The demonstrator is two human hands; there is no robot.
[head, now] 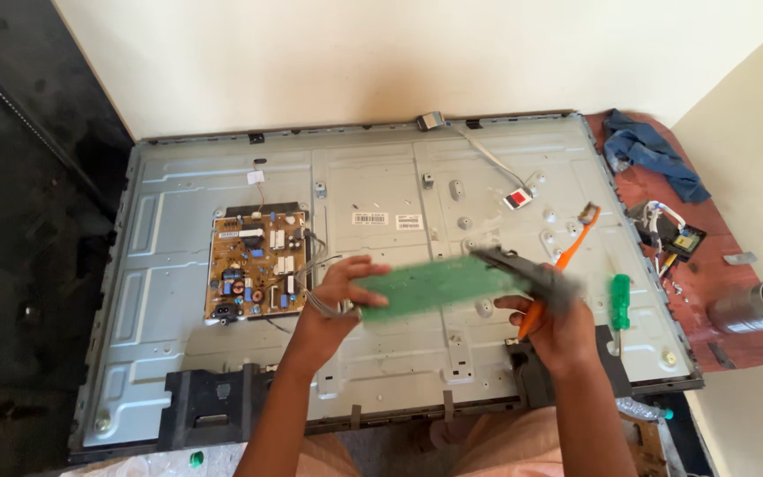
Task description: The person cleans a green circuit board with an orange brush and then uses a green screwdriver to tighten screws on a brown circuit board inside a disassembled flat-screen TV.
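Left hand (339, 287) grip pinches left end of green circuit board (434, 285), thumb on top. Right hand (554, 320) grip wraps orange-handled brush (567, 256) plus blurred dark tool (523, 269) lying across board's right end. Board held in air, above near-middle of grey metal TV back panel (178, 353). Brown power board (256, 276) mounted on panel, left of hands. Green-handled screwdriver (619, 302) lies right, on panel. Far right: red-brown table (708, 283), blue cloth (651, 155), metal cup (761, 309).
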